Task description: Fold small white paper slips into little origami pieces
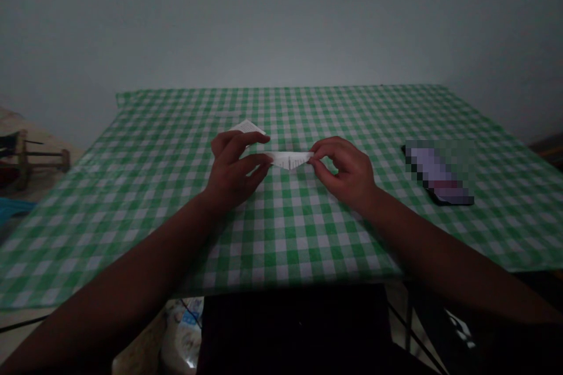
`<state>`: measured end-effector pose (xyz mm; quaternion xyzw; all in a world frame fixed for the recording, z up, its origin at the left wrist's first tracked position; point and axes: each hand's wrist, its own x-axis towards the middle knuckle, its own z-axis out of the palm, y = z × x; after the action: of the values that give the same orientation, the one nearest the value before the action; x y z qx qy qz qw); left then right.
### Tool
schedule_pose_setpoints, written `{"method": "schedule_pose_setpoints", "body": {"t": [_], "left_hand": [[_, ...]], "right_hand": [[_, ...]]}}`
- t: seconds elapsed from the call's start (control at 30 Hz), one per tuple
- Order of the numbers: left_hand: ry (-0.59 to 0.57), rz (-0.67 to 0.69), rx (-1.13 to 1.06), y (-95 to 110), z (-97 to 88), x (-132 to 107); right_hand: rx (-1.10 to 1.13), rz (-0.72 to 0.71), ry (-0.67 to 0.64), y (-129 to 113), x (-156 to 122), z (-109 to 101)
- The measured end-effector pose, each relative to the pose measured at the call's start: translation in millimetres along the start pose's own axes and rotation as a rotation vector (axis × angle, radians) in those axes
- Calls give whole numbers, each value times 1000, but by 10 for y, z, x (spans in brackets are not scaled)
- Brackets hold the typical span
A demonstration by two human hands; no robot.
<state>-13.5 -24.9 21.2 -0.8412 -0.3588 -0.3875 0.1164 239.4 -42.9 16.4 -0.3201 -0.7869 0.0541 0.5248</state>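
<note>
Currently, on my remote feed, the left hand (233, 173) and right hand (345, 174) pinch opposite ends of a folded printed paper (289, 159), fingers narrow, over the green gingham tabletop (281, 111). Its print is unreadable. A pixelated phone (437, 173) lies well right.

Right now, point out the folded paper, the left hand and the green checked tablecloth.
Folded paper (289, 159): head view, middle of the strip between the hands.
Left hand (233, 170): head view, back of the hand.
Green checked tablecloth (308, 246): head view, bare cloth in front of the hands.
</note>
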Motion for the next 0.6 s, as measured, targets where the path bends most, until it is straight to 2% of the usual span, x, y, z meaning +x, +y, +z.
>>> {"method": "schedule_pose_setpoints", "body": {"t": [0.2,0.33,0.47,0.6], "left_hand": [[37,3,-6,35,2,-3],[8,-15,27,38,9,0],[50,34,5,17,34,-14],[38,42,-23,-8,44,-23]], "right_hand": [[-29,-79,16,-4,13,-20],[-69,-104,9,6,7,-14],[-100,-119,20,18,12,-7],[-63,-125,-45,33,16,-22]]}}
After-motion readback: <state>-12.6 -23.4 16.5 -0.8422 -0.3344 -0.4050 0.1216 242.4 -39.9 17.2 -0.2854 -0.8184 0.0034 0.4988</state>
